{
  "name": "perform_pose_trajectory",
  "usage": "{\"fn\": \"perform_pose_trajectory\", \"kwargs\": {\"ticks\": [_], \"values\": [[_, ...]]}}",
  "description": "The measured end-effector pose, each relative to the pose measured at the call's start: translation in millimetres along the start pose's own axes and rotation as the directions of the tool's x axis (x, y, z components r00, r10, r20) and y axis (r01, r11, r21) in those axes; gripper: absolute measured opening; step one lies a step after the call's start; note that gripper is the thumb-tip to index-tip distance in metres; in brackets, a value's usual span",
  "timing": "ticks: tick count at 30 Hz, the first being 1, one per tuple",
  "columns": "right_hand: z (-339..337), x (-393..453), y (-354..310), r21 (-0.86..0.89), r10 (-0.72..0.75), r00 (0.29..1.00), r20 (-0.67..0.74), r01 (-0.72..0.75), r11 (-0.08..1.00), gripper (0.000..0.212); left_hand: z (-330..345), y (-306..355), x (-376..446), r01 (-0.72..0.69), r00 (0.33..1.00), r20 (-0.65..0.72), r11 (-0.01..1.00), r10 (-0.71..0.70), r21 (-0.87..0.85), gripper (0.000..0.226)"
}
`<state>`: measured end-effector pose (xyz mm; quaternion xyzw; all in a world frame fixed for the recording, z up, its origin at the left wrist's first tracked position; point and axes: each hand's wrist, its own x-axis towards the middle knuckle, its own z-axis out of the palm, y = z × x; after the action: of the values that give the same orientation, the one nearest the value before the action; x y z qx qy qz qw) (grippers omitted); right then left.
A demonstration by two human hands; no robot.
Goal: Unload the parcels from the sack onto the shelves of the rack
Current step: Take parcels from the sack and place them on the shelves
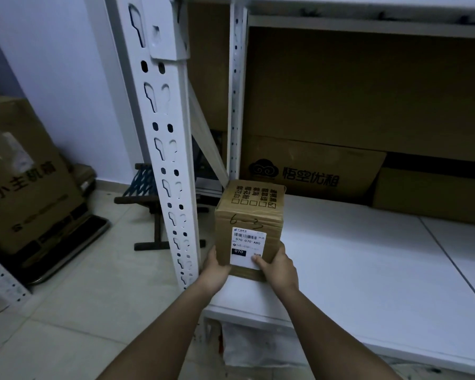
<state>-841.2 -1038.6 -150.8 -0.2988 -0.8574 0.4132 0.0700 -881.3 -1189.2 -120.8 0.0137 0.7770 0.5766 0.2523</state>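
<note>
1. The small brown cardboard parcel with a white barcode label (pixel 249 229) sits at the front left corner of the white rack shelf (pixel 354 259), close beside the white perforated steel upright (pixel 165 149). Pushed crookedly, it could likely catch that post or tip off the front edge.
2. The left hand (pixel 215 270) grips the parcel's left side; the right hand (pixel 277 267) clasps the right, thumb on the label. Both hold firm.
3. The sack is not visible.
</note>
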Motion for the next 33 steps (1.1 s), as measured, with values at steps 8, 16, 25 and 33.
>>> {"fn": "perform_pose_trajectory", "kwargs": {"ticks": [8, 16, 25, 33], "values": [[-1, 10, -3, 0.045, -0.003, 1.000, 0.020, 0.003, 0.999, 0.070, 1, 6, -3, -0.058, 0.998, 0.035, 0.997, 0.057, 0.044, 0.068], [-1, 13, -4, 0.104, 0.004, 0.997, 0.078, -0.012, 0.995, 0.069, 3, 5, -3, -0.038, 0.998, 0.051, 0.995, 0.034, 0.093, 0.061], [-4, 10, -4, 0.204, 0.001, 0.990, 0.138, -0.029, 0.979, 0.069, 0, 0, 5, 0.052, 0.998, 0.033, 0.995, -0.055, 0.083, 0.070], [0, 5, -4, 0.196, -0.008, 0.988, 0.155, -0.023, 0.980, 0.067, 4, -1, 7, 0.113, 0.993, -0.051, 0.990, -0.109, 0.087, 0.068]]}}
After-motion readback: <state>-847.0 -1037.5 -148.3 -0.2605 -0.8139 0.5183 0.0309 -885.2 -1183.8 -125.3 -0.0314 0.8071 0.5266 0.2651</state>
